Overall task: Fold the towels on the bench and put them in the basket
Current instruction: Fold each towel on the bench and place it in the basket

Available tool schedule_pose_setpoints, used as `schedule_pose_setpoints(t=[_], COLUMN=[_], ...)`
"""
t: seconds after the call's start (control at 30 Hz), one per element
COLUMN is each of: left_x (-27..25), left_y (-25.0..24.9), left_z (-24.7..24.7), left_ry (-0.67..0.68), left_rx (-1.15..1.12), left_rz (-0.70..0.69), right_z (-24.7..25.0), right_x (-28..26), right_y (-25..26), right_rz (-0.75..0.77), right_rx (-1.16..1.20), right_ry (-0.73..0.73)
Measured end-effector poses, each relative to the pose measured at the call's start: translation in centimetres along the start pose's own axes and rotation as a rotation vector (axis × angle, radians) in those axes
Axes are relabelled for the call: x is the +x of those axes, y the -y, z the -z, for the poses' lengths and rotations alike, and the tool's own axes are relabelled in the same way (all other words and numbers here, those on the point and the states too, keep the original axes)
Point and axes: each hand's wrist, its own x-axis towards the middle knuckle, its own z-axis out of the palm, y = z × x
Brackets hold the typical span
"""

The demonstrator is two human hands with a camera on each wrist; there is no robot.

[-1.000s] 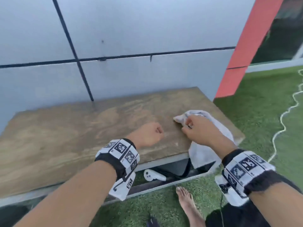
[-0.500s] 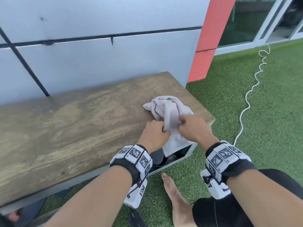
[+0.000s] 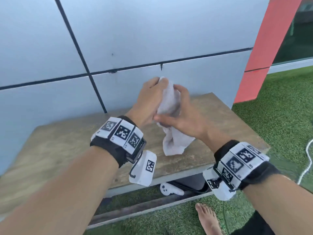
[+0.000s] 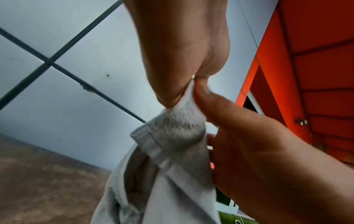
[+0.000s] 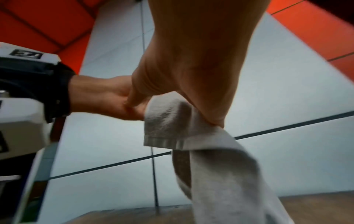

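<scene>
Near the middle of the head view, the person holds a small white towel (image 3: pixel 170 106) up in the air with both hands, above the right end of the wooden bench (image 3: pixel 67 150). The left hand (image 3: pixel 149 100) pinches the towel's top edge between thumb and curled fingers; the left wrist view shows the hemmed corner bunched just below that pinch. The right hand (image 3: pixel 183 114) sits just beside it, thumb across the cloth lower down and fingers wrapped round the far side, so it grips the towel too. The rest of the towel hangs crumpled below the hands, its lower end just over the bench top; contact cannot be told. Under the bench, toward the bottom centre, lies a white controller (image 3: pixel 169 189) on the green turf (image 3: pixel 279 116).
</scene>
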Motion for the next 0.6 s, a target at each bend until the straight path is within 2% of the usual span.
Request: schedule_pose_setpoints(t=[0.1,0.17,0.23,0.33,0.4,0.53,0.6], left_x=[-1.4,-1.8,-2.5,-3.6,-4.7,-4.8,-4.5], left_y=[-0.5,0.0,0.1,0.0,-0.5,-0.8,-0.6], left_z=[2.0,3.6,5.5,7.1,7.2,7.3,7.9], left_ry=[0.048,-0.025,-0.141,-0.088,-0.080,-0.112,-0.135], left_rx=[0.110,0.213,0.303,0.192,0.203,0.441,0.580], left_rz=[-0.091,-0.139,-0.154,-0.260,-0.355,-0.506,-0.528], right_z=[-2.3,-2.8,-3.0,-2.7,-2.3,-1.1,-0.5], right_x=[1.2,1.8,2.0,2.0,2.1,2.7,2.9], right_y=[1.1,1.6,2.6,5.2,6.6,8.3,8.7], right_rz=[0.078,0.092,0.096,0.112,0.119,0.115,0.114], right_rx=[-0.173,-0.233,-0.128,0.043,0.134,0.195,0.249], right_ry=[-0.106,-0.159,-0.143,-0.082,-0.070,-0.112,-0.146])
